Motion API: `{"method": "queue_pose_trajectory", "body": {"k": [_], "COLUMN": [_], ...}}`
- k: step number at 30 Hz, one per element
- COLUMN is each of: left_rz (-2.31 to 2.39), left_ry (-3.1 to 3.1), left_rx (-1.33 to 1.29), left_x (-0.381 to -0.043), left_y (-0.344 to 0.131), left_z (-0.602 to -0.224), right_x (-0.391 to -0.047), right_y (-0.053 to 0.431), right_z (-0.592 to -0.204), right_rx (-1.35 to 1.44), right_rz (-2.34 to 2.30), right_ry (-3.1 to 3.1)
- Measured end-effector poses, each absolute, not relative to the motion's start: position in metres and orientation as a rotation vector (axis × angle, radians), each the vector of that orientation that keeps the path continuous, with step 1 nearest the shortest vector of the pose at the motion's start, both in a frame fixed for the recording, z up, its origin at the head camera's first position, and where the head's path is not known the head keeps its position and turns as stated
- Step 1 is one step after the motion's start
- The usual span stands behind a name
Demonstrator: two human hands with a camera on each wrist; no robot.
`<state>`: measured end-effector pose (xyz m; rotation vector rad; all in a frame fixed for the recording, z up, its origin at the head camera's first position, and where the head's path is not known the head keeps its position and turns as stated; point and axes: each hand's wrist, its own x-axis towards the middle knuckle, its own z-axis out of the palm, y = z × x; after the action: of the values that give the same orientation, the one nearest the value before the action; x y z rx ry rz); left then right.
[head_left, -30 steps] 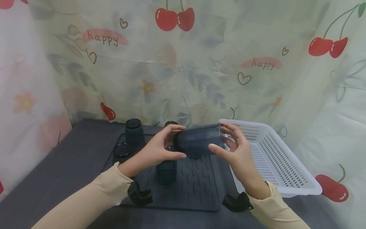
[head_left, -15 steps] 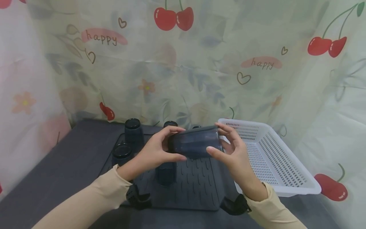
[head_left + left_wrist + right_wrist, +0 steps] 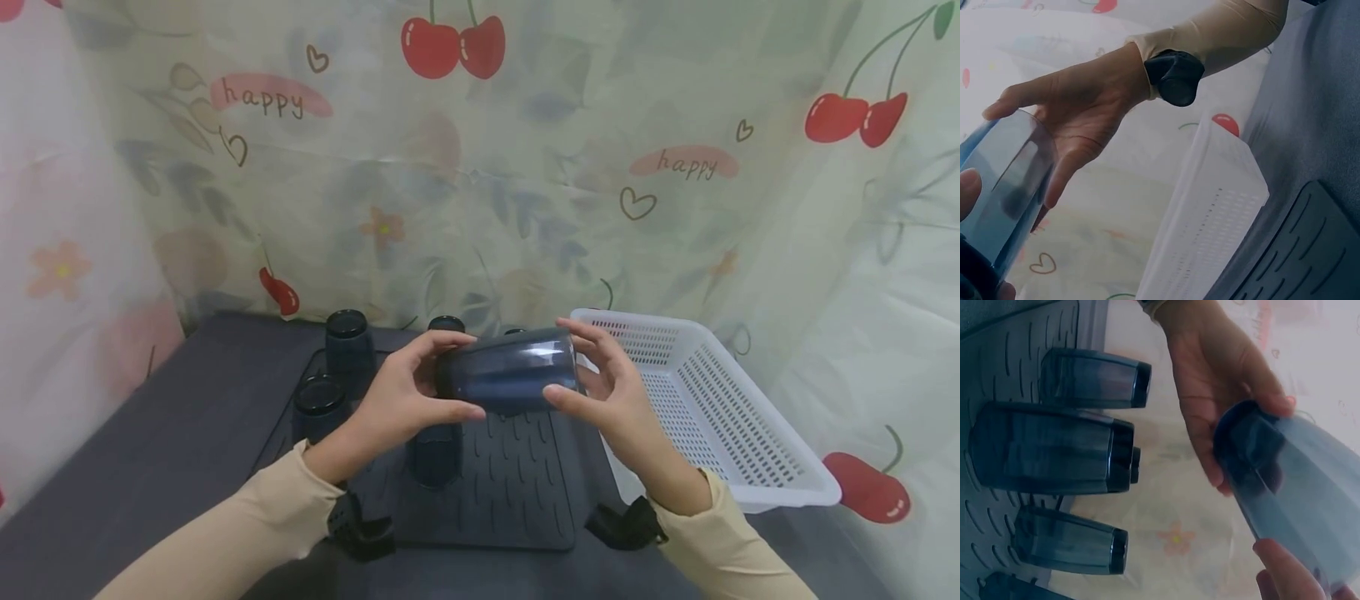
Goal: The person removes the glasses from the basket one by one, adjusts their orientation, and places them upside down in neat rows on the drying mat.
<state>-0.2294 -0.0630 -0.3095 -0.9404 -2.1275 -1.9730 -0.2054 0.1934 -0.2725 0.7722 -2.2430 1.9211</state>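
Note:
A dark blue see-through drinking glass (image 3: 510,373) is held sideways in the air above the drying mat (image 3: 517,508). My left hand (image 3: 397,396) grips its dark base end, thumb below and fingers over the top. At the rim end, my right hand (image 3: 618,404) holds the glass between thumb and fingers. The left wrist view has the right hand (image 3: 1088,103) spread around the mouth of the glass (image 3: 1016,165). From the right wrist, the left hand (image 3: 1216,372) is seen at the thick base of the glass (image 3: 1297,494). Whether the glass holds anything cannot be told.
Several similar glasses stand upside down on the mat, among them a back-left glass (image 3: 349,354), a front-left glass (image 3: 321,407) and a middle glass (image 3: 435,457) below my hands. A white perforated basket (image 3: 738,400) sits at the right. A patterned curtain (image 3: 480,192) hangs behind.
Both hands have shifted slightly left with the glass, which now lies nearer level. A bright reflection has appeared on its side. Both hands keep their hold.

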Motion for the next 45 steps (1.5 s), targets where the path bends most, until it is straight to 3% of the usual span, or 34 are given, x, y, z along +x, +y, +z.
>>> {"method": "queue_pose_trajectory", "body": {"k": [27, 45], "left_rz": [-2.211, -2.322], "left_ry": [-1.929, -1.847], "left_rx": [-0.961, -0.934], "left_x": [-0.23, -0.231], "left_y": [-0.059, -0.057], "left_z": [-0.302, -0.298], "right_x": [-0.216, -0.213], "right_y": [0.206, 0.227], "right_z": [-0.291, -0.304], "right_rx": [0.834, 0.9], "right_rz": [1.816, 1.347], "right_ry": [-2.7, -3.153]}}
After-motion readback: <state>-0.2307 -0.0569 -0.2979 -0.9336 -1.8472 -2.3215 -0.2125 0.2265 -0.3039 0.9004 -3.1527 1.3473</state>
